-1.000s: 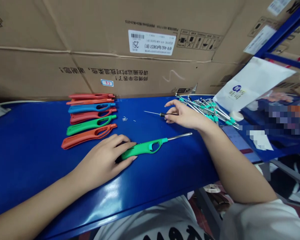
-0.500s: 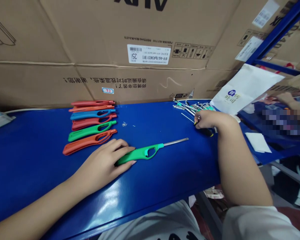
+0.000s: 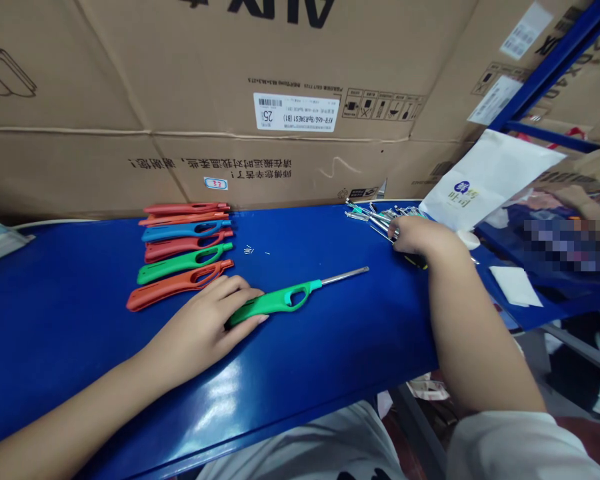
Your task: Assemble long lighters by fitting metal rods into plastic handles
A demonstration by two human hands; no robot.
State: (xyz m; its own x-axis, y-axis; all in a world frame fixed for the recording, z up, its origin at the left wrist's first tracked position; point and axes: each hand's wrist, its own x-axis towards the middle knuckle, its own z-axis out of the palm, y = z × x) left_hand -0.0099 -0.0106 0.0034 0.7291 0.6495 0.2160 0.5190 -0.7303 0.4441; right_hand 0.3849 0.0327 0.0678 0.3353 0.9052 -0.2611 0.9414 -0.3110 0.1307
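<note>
My left hand [image 3: 205, 323] lies on the blue table [image 3: 70, 300], fingers curled over the handle end of a green lighter [image 3: 277, 301]. The lighter's metal tube points right and away from me. My right hand [image 3: 420, 237] is closed in a fist at the edge of a pile of metal tubes with teal ends [image 3: 375, 215]. The dark handle of a screwdriver [image 3: 417, 262] pokes out under that fist. A row of red, orange, blue and green lighter shells [image 3: 185, 247] lies just beyond my left hand.
Several tiny screws [image 3: 250, 251] lie between the shells and the tube pile. Large cardboard boxes [image 3: 280, 100] wall off the table's back. A white paper bag [image 3: 485, 177] and a white slip [image 3: 515, 285] sit at right, where another person's hand [image 3: 575, 197] shows.
My right hand carried the screwdriver from the table's middle to the tube pile and closed into a fist there. My left hand stayed on the green lighter.
</note>
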